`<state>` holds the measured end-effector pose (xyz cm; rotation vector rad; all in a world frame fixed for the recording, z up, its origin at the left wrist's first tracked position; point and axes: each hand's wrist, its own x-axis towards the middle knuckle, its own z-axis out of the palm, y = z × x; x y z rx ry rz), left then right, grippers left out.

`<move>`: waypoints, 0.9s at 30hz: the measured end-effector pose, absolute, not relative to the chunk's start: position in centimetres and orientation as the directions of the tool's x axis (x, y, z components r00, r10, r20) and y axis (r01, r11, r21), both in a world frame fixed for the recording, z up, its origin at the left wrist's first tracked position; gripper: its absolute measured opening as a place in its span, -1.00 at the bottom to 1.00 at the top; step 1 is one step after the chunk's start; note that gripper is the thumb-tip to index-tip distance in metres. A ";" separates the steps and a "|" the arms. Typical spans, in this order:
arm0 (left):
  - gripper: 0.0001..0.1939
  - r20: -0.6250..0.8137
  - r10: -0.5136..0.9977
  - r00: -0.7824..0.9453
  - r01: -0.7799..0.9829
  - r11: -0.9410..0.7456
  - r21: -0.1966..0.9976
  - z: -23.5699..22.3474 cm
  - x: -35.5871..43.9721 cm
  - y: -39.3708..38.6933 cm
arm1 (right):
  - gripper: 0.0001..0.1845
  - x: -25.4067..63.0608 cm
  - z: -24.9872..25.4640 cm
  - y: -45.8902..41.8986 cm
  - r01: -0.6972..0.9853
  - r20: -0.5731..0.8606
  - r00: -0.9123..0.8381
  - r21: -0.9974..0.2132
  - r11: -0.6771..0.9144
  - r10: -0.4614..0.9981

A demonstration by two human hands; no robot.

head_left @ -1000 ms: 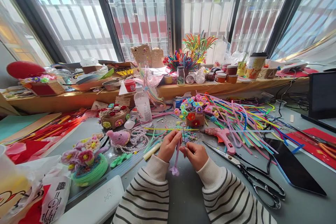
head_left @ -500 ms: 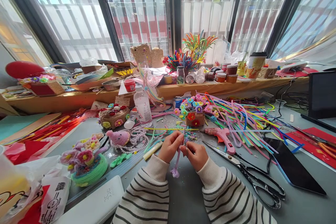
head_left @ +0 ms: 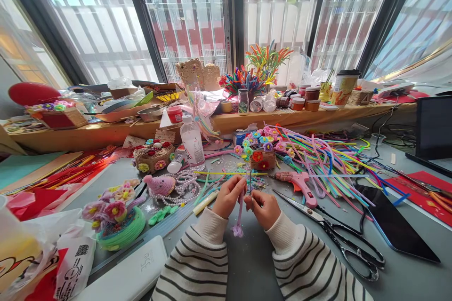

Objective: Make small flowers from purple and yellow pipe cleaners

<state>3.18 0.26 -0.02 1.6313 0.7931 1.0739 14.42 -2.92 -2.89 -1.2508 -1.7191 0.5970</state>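
Pinched in the fingers of my left hand is a lilac pipe cleaner; its fluffy, bunched end hangs down over the grey table. My right hand is closed close beside it, around a slim metal tool that points up and away between the hands. Whether this tool is small scissors or tweezers I cannot make out, as the fingers cover its lower part. Right of my hands lie large black-handled scissors and a pink glue gun.
Behind my hands stands a small basket of fuzzy flowers, with a heap of pipe cleaners to its right. A phone lies at right. On the left are a green flower pot, a white power bank and a bottle.
The lilac pipe cleaner's hanging end has shifted slightly right. The metal tool between my hands has changed its angle a little. Both hands stay in nearly the same place.
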 end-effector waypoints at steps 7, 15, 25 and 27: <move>-0.76 0.277 0.864 0.420 0.031 -0.319 0.947 -0.1 3.1 0.3 | -0.44 14.4 -2.8 -3.0 0.499 0.363 -0.119 -0.783 0.372 0.924; -0.76 0.280 0.864 0.419 0.002 -0.309 0.951 -0.2 3.2 0.4 | -0.48 14.5 -2.9 -2.9 0.506 0.390 -0.065 -0.780 0.367 0.918; -0.83 0.191 0.910 0.368 -0.204 -0.121 0.971 -0.2 3.0 0.7 | -0.51 14.6 -3.1 -2.8 0.466 0.384 -0.044 -0.809 0.359 0.922; -0.84 0.158 0.939 0.306 -0.299 -0.063 0.952 -0.3 3.0 0.7 | -0.51 14.6 -3.1 -2.8 0.457 0.383 -0.040 -0.815 0.357 0.923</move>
